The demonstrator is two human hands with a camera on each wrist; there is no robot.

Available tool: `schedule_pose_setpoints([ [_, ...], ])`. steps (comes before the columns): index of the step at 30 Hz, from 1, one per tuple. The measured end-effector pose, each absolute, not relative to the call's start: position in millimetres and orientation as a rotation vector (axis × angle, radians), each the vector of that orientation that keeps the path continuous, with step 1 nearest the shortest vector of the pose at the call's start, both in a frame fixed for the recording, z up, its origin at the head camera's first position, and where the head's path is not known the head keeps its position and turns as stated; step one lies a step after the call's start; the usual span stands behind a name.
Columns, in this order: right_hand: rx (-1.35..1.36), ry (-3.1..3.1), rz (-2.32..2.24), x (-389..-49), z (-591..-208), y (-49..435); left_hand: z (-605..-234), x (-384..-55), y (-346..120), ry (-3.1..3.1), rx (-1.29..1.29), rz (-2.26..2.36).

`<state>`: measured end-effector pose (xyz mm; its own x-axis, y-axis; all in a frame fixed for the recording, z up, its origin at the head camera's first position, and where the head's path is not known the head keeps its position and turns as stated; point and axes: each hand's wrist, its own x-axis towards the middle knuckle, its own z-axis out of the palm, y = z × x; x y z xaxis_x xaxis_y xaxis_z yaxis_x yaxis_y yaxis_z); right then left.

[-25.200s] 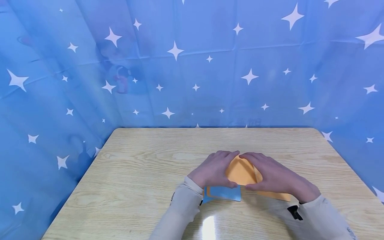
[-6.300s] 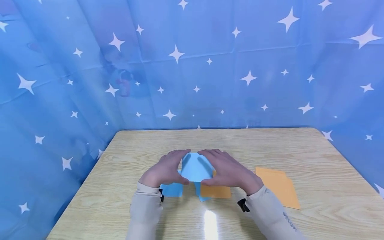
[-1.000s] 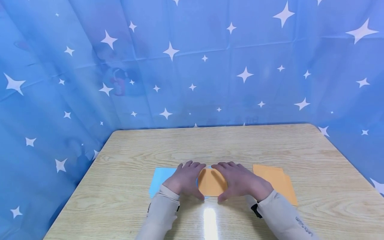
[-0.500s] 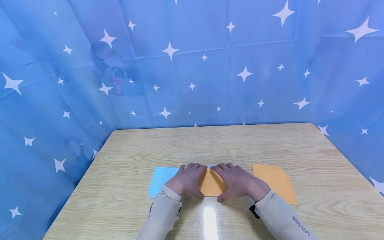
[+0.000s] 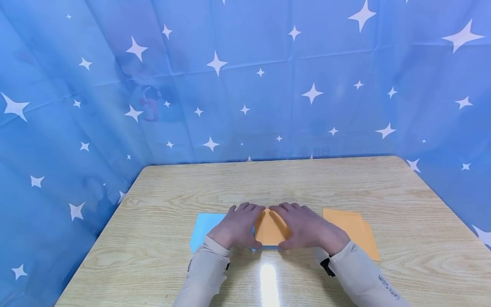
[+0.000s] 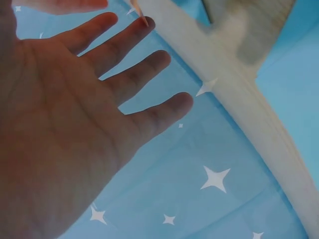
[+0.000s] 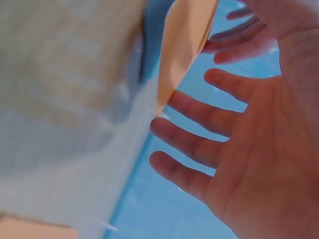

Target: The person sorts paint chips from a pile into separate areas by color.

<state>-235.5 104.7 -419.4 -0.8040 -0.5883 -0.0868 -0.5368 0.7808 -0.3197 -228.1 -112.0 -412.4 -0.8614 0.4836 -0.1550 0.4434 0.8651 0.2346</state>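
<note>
Near the middle of the table, both hands hold one orange sheet of paper (image 5: 271, 230) from its two sides. In the head view my left hand (image 5: 238, 226) has fingertips at the far edge and the thumb at the near corner. Opposite it, my right hand (image 5: 307, 226) grips the other side the same way. Just beneath, a strip of blue paper (image 5: 270, 247) shows along the near edge. The right wrist view shows the orange sheet (image 7: 182, 45) curving at the fingertips, with blue paper (image 7: 154, 40) beyond. Only a sliver of orange (image 6: 141, 12) shows at the left fingertips.
Blue paper (image 5: 205, 228) lies left of my left hand, partly covered by it. Overlapping orange sheets (image 5: 350, 230) lie to the right, beyond my right wrist. The wooden table (image 5: 172, 200) ends at a blue star-patterned curtain (image 5: 261, 94).
Over the last second the orange sheet rises off the blue paper between my hands. Compared with 25 seconds ago, blue paper lies at the left and orange sheets lie farther right.
</note>
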Motion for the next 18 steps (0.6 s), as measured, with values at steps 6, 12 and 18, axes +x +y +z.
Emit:
schedule_pose_setpoints([
  [6,-0.922,2.835,-0.487,-233.3,-402.4,116.7,-404.1,-228.5,-113.4,2.869,0.773,0.348],
  [12,-1.007,2.888,-0.493,-229.0,-388.2,122.8,-399.1,-228.3,-111.4,2.900,0.819,0.374],
  [18,-0.991,2.909,-0.486,-228.9,-384.0,128.0,-394.4,-228.9,-105.9,2.907,0.834,0.408],
])
